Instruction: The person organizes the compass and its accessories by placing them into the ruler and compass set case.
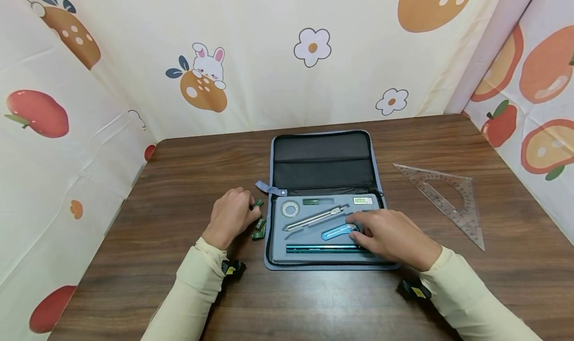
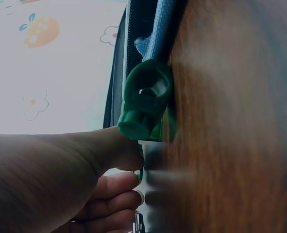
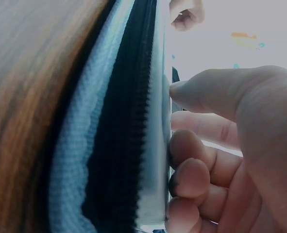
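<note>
An open zip case [image 1: 325, 267] holds a grey-blue tray [image 1: 278, 251] of drawing tools. In it lies a small blue utility knife [image 1: 337, 232]; my right hand [image 1: 396, 235] has thumb and forefinger at its right end. Its other fingers rest curled near the tray rim in the right wrist view. Left of the case, my left hand [image 1: 231, 215] is low over the table, thumb and forefinger around a small green piece, mostly hidden. Just below it are green pieces [image 1: 258, 235]; the left wrist view shows a nearby green plastic piece [image 2: 142, 104] with a ring-shaped end.
The tray also holds a compass [image 1: 316, 219], a white round ring [image 1: 290, 209], a dark green block [image 1: 311, 202], an eraser [image 1: 362, 201] and dark teal pencils [image 1: 320, 249]. A clear set square [image 1: 466, 211] lies on the brown table [image 1: 350, 306], right of the case. Printed curtains surround the table.
</note>
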Action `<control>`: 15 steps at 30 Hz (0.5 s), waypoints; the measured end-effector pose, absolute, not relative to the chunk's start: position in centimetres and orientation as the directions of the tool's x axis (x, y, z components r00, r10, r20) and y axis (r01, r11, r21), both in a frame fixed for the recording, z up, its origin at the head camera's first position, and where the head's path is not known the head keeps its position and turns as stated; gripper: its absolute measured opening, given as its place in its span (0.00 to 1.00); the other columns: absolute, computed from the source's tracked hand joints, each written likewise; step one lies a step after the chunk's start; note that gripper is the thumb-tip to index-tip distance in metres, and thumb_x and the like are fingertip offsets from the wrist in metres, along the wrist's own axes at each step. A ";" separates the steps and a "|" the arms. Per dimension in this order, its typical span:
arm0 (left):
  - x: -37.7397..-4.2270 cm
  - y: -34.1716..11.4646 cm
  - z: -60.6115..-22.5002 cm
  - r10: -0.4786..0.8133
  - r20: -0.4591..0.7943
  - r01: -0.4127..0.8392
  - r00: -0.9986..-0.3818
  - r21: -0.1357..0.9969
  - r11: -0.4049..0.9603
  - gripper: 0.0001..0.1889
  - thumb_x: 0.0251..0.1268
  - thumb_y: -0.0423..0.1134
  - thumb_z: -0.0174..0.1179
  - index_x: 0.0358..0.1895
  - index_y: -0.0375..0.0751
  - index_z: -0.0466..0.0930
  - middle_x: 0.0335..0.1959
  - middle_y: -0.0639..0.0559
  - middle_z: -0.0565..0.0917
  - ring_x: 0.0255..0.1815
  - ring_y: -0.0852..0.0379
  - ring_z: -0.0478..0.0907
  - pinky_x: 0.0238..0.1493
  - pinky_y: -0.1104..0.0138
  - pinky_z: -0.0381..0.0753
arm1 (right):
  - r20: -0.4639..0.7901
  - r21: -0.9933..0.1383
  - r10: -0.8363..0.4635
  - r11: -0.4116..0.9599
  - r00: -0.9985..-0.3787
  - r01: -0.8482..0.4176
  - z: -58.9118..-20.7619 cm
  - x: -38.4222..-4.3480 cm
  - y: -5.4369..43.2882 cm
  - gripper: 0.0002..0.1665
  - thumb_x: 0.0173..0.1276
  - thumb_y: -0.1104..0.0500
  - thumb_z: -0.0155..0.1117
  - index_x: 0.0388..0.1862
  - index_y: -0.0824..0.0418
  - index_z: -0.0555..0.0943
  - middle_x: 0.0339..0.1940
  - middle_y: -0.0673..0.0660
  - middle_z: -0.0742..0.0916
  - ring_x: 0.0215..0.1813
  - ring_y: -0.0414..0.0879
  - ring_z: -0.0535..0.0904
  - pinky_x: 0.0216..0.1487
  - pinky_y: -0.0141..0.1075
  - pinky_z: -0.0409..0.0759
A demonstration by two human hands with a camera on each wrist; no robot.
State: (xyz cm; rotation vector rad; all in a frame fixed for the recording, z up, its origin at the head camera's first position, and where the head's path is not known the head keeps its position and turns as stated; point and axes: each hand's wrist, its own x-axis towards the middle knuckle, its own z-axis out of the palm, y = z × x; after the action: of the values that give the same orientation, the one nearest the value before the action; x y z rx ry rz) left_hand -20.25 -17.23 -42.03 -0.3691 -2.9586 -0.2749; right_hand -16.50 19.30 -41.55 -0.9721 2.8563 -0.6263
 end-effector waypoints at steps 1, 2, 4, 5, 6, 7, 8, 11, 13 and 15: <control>-20.2 -17.2 -42.0 0.228 0.165 0.255 -0.960 0.170 0.952 0.09 0.53 0.37 0.65 0.19 0.46 0.76 0.23 0.53 0.73 0.26 0.54 0.71 0.23 0.60 0.73 | 0.072 -0.396 -0.597 0.718 -0.799 -0.572 -41.6 -16.5 19.3 0.17 0.70 0.50 0.67 0.56 0.51 0.85 0.18 0.34 0.72 0.19 0.30 0.65 0.19 0.31 0.64; -20.2 -17.2 -42.0 0.224 0.163 0.252 -0.961 0.179 0.951 0.09 0.53 0.36 0.64 0.19 0.46 0.76 0.23 0.53 0.72 0.25 0.54 0.70 0.23 0.60 0.72 | 0.072 -0.396 -0.597 0.718 -0.799 -0.572 -41.6 -16.5 19.3 0.17 0.70 0.50 0.67 0.56 0.51 0.85 0.19 0.34 0.72 0.19 0.30 0.65 0.19 0.31 0.64; -20.1 -17.0 -41.8 0.215 0.165 0.246 -0.962 0.196 0.949 0.10 0.55 0.36 0.64 0.19 0.46 0.76 0.23 0.54 0.72 0.26 0.55 0.69 0.24 0.61 0.72 | 0.070 -0.398 -0.599 0.717 -0.798 -0.573 -41.6 -16.5 19.3 0.17 0.70 0.50 0.67 0.56 0.51 0.85 0.19 0.34 0.73 0.19 0.30 0.65 0.19 0.31 0.64; -20.0 -16.9 -41.6 0.213 0.171 0.247 -0.962 0.207 0.947 0.09 0.55 0.36 0.65 0.21 0.46 0.77 0.23 0.54 0.73 0.26 0.56 0.70 0.25 0.62 0.73 | 0.069 -0.398 -0.599 0.717 -0.798 -0.573 -41.6 -16.5 19.3 0.17 0.70 0.50 0.67 0.57 0.51 0.85 0.19 0.34 0.73 0.19 0.30 0.65 0.19 0.31 0.64; -19.9 -16.6 -41.5 0.215 0.175 0.250 -0.961 0.218 0.943 0.08 0.56 0.36 0.65 0.22 0.45 0.78 0.24 0.54 0.73 0.27 0.56 0.70 0.27 0.62 0.74 | 0.068 -0.398 -0.599 0.717 -0.798 -0.572 -41.6 -16.5 19.3 0.17 0.70 0.50 0.67 0.57 0.51 0.85 0.19 0.34 0.73 0.19 0.30 0.65 0.19 0.31 0.64; -19.7 -16.3 -41.3 0.222 0.176 0.259 -0.959 0.229 0.938 0.08 0.57 0.36 0.65 0.22 0.45 0.79 0.24 0.54 0.73 0.27 0.56 0.70 0.27 0.62 0.73 | 0.067 -0.398 -0.599 0.717 -0.798 -0.572 -41.6 -16.5 19.2 0.18 0.70 0.50 0.67 0.57 0.51 0.85 0.19 0.34 0.73 0.19 0.30 0.65 0.19 0.31 0.64; -19.6 -16.0 -41.1 0.232 0.181 0.272 -0.956 0.240 0.932 0.07 0.57 0.36 0.65 0.23 0.45 0.79 0.25 0.54 0.74 0.28 0.56 0.71 0.28 0.62 0.74 | 0.067 -0.398 -0.598 0.718 -0.799 -0.571 -41.6 -16.5 19.2 0.18 0.70 0.50 0.67 0.57 0.51 0.85 0.19 0.34 0.73 0.19 0.30 0.65 0.19 0.31 0.64; -19.2 -14.5 -40.5 0.281 0.188 0.324 -0.941 0.260 0.910 0.06 0.57 0.37 0.65 0.24 0.46 0.81 0.26 0.55 0.75 0.29 0.57 0.71 0.29 0.63 0.75 | 0.065 -0.395 -0.596 0.721 -0.801 -0.569 -41.5 -16.5 19.2 0.18 0.70 0.50 0.67 0.56 0.52 0.85 0.18 0.35 0.72 0.19 0.30 0.65 0.19 0.31 0.64; -18.9 -13.5 -40.3 0.314 0.183 0.355 -0.932 0.273 0.894 0.07 0.57 0.37 0.65 0.23 0.47 0.79 0.26 0.55 0.75 0.29 0.57 0.71 0.28 0.63 0.74 | 0.066 -0.393 -0.594 0.723 -0.802 -0.568 -41.5 -16.5 19.2 0.17 0.70 0.50 0.67 0.56 0.52 0.85 0.18 0.35 0.72 0.19 0.30 0.65 0.19 0.31 0.64; -18.8 -12.6 -40.2 0.335 0.181 0.374 -0.925 0.274 0.886 0.06 0.57 0.38 0.64 0.24 0.49 0.79 0.27 0.58 0.76 0.29 0.59 0.71 0.28 0.64 0.75 | 0.068 -0.392 -0.594 0.723 -0.802 -0.569 -41.5 -16.5 19.2 0.17 0.70 0.51 0.67 0.56 0.52 0.85 0.18 0.35 0.72 0.19 0.30 0.64 0.19 0.31 0.63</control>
State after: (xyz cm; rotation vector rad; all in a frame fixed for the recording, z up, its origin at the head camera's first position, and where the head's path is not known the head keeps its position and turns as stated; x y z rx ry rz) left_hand -18.75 -12.56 -40.18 -0.5521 -2.9256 -0.4641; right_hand -16.46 19.20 -41.52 -0.9656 2.8578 -0.6179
